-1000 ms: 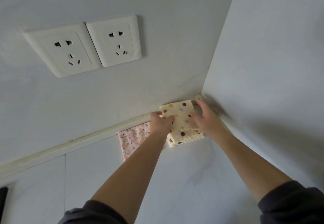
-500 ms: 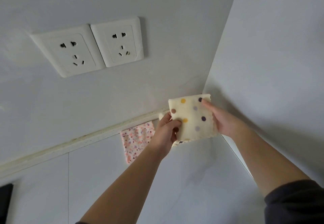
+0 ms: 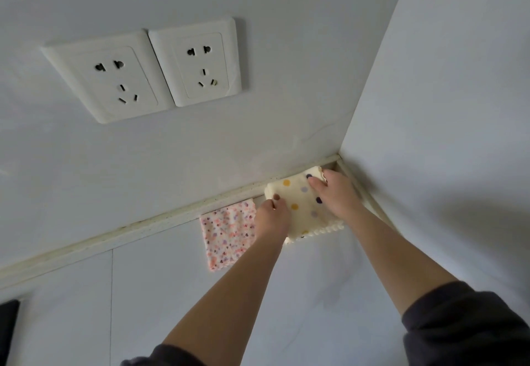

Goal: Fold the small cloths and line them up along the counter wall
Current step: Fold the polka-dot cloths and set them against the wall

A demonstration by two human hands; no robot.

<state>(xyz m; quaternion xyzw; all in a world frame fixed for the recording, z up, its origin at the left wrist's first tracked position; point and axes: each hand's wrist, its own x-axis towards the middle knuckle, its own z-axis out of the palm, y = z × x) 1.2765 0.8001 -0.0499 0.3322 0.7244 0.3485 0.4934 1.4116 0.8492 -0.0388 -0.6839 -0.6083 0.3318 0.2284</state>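
Cream dotted cloth lies folded on the counter, in the far right corner where the back wall meets the side wall. Far edge runs along the seam strip at the foot of the back wall, touching it or just short; cannot tell which. Scalloped edge faces near. Shape close to square, slightly longer from near to far, skewed a little against the strip. Pink speckled cloth lies flat just to its left, far edge against the same strip; the meeting of the two cloths is hidden under the left wrist. Left hand sits at the cream cloth's left edge, fingertips bent down onto the far left corner; pinching or merely pressing, cannot tell, thumb hidden. Right hand covers the far right corner, nearer the side wall, thumb on top of the fabric and fingers curled round the corner edge: a pinch hold. The cloth thus lies between the two hands, under the fingers, spreading near and inward from them. Judgement: placing step, nearly done. The coming move likely turns on squaring the far edge to the strip, in line with the pink neighbour, before letting go.
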